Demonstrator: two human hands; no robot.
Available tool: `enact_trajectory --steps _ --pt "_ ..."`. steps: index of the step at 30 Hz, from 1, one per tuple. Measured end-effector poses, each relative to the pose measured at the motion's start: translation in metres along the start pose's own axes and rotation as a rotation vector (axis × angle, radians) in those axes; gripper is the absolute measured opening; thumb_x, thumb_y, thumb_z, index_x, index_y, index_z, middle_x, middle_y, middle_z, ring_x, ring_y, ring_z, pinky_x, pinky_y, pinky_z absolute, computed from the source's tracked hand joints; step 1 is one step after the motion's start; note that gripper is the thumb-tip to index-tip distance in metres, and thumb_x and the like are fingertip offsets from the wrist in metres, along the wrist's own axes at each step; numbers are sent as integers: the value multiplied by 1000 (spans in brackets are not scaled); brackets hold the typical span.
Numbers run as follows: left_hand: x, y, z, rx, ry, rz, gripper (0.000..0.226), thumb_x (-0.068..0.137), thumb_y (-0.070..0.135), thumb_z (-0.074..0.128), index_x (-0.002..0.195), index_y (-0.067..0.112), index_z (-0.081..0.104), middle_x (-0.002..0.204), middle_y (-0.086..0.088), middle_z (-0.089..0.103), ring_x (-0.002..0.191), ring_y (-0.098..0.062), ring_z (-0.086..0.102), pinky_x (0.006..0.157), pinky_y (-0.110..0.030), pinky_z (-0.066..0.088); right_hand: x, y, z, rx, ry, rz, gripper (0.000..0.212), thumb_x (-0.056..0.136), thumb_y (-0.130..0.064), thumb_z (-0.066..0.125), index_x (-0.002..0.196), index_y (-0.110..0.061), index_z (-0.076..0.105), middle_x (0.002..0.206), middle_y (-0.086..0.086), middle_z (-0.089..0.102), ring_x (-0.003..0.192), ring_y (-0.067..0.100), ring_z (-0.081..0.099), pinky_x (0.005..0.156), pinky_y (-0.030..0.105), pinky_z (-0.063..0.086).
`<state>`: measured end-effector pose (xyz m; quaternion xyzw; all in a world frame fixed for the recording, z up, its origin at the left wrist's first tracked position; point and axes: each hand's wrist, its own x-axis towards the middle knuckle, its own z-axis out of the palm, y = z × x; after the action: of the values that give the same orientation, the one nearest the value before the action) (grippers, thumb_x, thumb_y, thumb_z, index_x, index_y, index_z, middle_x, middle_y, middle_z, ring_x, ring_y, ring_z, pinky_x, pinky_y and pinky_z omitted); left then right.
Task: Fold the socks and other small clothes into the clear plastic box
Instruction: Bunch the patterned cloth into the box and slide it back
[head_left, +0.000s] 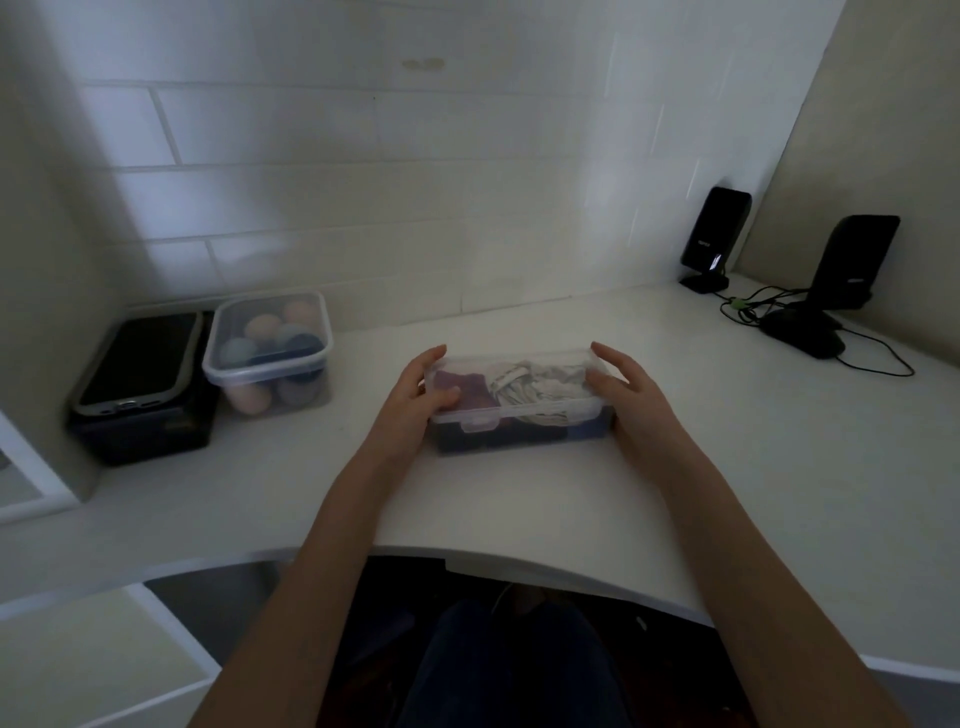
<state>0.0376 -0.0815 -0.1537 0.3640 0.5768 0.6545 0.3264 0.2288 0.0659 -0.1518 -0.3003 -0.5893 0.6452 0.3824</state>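
Clear rectangular plastic box with a snap-on lid sits mid-desk on the white curved desktop, lid on, front latch tab facing the person. Inside: a purple folded cloth on the left, a pale grey-white crumpled cloth on the right, dark blue fabric along the bottom. Left hand wraps the box's left end, thumb on the lid. Right hand presses the right end, fingers spread, thumb on the lid edge. Far left: a second lidded clear tub of rolled socks just beside a black case. Far right: two black speakers with cables.
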Motion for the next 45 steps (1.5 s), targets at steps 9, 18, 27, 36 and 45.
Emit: enact_trajectory --steps 9,18,27,36,45 --pt "-18 -3 11 746 185 513 37 87 41 45 108 22 67 144 10 33 138 -6 20 114 -25 8 -23 2 9 -561 94 -294 32 92 -37 52 123 -33 61 153 -4 32 130 6 37 99 17 36" --pt "-16 -10 2 804 12 570 49 75 38 64 121 22 61 127 14 49 132 -6 31 114 -30 24 -18 -1 -12 -538 -215 -245 52 79 -12 72 124 -35 60 157 0 23 138 -9 16 90 -2 36" --pt "-25 -15 9 1127 167 663 41 85 39 47 121 26 62 128 0 61 125 -22 51 110 -41 26 -20 5 7 -589 -81 -340 39 85 -12 66 120 -29 62 158 8 17 145 9 12 109 16 26" --pt "-13 -15 16 1512 168 753 53 84 23 40 130 -1 50 134 -17 56 126 -31 51 112 -41 30 -5 31 68 -1247 7 -780 47 90 -20 45 137 -21 48 146 18 43 139 36 33 113 48 14" --pt "28 -15 -7 1593 333 541 62 82 42 40 119 -3 59 117 -19 65 108 -30 63 102 -42 43 53 35 115 -1233 -95 -661 49 95 -23 39 141 -38 36 154 -1 32 148 19 11 114 54 -5"
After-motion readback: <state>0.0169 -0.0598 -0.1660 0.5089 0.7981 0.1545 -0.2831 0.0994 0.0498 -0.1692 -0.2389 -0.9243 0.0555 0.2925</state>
